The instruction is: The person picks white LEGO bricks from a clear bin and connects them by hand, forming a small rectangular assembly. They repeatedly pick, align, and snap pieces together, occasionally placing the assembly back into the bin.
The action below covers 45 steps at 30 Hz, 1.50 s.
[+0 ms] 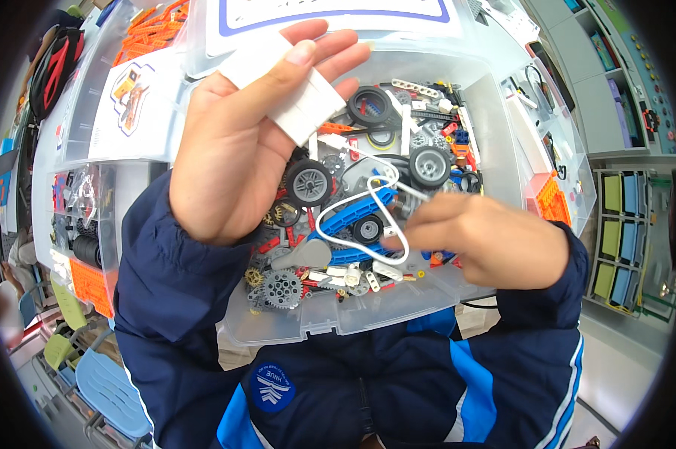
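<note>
Closest to the head camera, the left hand (240, 138) is raised palm-up over the clear plastic bin (502, 142), fingers stretched out and only slightly apart, the thumb and forefinger pressing a white block piece (293, 90) flat against the palm; the block's long axis runs diagonally, from upper left down toward the lower right. Below and to the right, the right hand (491, 243) sits low at the bin's near edge, fingers curled together and pinched on one end of a thin white looped cord (360, 221), which trails leftward from the fingertips across a blue curved beam (353, 212) and a small black wheel (368, 228). So the loop lies left of the right fingers, and beneath the left hand's heel; the right hand is the nearer one to it. Around them in the bin: grey-hubbed wheels (309, 183), a dark grey gear (282, 288), and red and black pins. An orange plate (551, 198) leans in the right compartment
</note>
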Tool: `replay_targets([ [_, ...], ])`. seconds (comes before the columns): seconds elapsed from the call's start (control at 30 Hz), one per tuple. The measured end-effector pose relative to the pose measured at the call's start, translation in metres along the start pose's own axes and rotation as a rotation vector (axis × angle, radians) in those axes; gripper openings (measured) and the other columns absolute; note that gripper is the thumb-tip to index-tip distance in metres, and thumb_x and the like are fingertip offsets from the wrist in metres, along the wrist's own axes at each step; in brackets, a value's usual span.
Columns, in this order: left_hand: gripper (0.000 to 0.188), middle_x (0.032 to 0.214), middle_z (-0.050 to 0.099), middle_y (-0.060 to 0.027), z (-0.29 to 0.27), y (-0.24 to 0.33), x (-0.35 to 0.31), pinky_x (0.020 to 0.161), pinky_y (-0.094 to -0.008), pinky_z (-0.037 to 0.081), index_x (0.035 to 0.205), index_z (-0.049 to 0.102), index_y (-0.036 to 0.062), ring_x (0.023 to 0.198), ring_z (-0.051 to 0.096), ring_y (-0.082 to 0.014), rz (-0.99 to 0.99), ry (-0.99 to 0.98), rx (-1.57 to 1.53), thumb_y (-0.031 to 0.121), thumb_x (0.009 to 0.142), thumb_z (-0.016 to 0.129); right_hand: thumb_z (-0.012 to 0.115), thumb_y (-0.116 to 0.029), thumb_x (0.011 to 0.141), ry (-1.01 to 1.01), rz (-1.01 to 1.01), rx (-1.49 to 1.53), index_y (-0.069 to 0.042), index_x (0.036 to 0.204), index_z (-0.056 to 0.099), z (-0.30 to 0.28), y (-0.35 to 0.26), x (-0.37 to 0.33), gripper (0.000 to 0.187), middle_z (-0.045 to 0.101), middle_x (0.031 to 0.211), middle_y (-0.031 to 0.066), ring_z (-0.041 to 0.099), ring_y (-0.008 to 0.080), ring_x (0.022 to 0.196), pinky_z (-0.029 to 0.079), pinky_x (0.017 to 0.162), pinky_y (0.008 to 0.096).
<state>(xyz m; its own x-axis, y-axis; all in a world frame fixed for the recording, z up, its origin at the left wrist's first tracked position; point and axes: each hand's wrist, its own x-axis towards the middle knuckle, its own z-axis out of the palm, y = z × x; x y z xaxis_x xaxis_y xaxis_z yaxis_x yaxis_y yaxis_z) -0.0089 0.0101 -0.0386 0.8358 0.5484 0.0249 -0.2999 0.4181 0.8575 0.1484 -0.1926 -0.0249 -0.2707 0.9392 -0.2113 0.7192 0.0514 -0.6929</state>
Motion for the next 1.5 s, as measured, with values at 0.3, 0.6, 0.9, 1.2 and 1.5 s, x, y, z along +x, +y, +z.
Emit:
replay_targets([
  [0.3,0.048,0.143,0.049,-0.0289,-0.002,0.0,0.001,0.113,-0.0444,0.047,0.142,0.036,-0.0126,0.136,0.05,-0.0362,-0.017,-0.004,-0.012,0.012,0.104,0.051,0.051,0.017,0.057,-0.214,0.487,-0.286,-0.002,0.095,0.077,-0.039,-0.017,-0.027,0.05,0.073,0.087,0.016,0.07,0.033,0.091,0.056,0.08,0.0398],
  [0.6,0.052,0.147,0.044,-0.03,-0.001,0.002,0.001,0.116,-0.0453,0.043,0.145,0.03,-0.0133,0.139,0.047,-0.0358,-0.029,-0.015,0.006,0.012,0.105,0.05,0.053,0.018,0.057,0.257,0.222,-0.203,-0.001,0.097,0.076,-0.04,-0.002,-0.032,0.05,0.072,0.088,0.02,0.07,0.0386,0.089,0.056,0.077,0.0407],
  [0.9,0.051,0.148,0.043,-0.0298,-0.006,0.003,0.003,0.118,-0.0472,0.041,0.146,0.03,-0.0127,0.141,0.044,-0.0355,-0.009,0.01,-0.024,0.01,0.104,0.05,0.064,0.007,0.069,0.36,-0.002,-0.376,-0.014,0.12,0.071,-0.013,-0.003,-0.003,0.056,0.061,0.136,0.0128,0.056,0.0382,0.124,0.049,0.096,0.0435],
  [1.2,0.051,0.149,0.042,-0.0286,-0.023,0.035,0.021,0.118,-0.0461,0.041,0.147,0.03,-0.0113,0.142,0.042,-0.0354,-0.045,0.002,0.006,0.009,0.104,0.047,0.071,-0.045,0.084,-0.08,0.057,-0.365,-0.02,0.136,0.061,-0.005,-0.035,0.021,0.058,0.052,0.146,0.0083,0.047,0.0339,0.137,0.037,0.109,0.0558],
  [1.5,0.063,0.153,0.027,-0.0338,-0.046,0.058,0.029,0.119,-0.048,0.04,0.151,0.009,-0.0117,0.145,0.034,-0.0384,-0.127,-0.078,-0.28,0.001,0.102,0.047,0.073,-0.039,0.083,0.139,-0.069,-0.377,-0.007,0.129,0.061,0.004,-0.044,0.066,0.057,0.053,0.144,0.0138,0.058,0.0357,0.121,0.045,0.103,0.0478],
])
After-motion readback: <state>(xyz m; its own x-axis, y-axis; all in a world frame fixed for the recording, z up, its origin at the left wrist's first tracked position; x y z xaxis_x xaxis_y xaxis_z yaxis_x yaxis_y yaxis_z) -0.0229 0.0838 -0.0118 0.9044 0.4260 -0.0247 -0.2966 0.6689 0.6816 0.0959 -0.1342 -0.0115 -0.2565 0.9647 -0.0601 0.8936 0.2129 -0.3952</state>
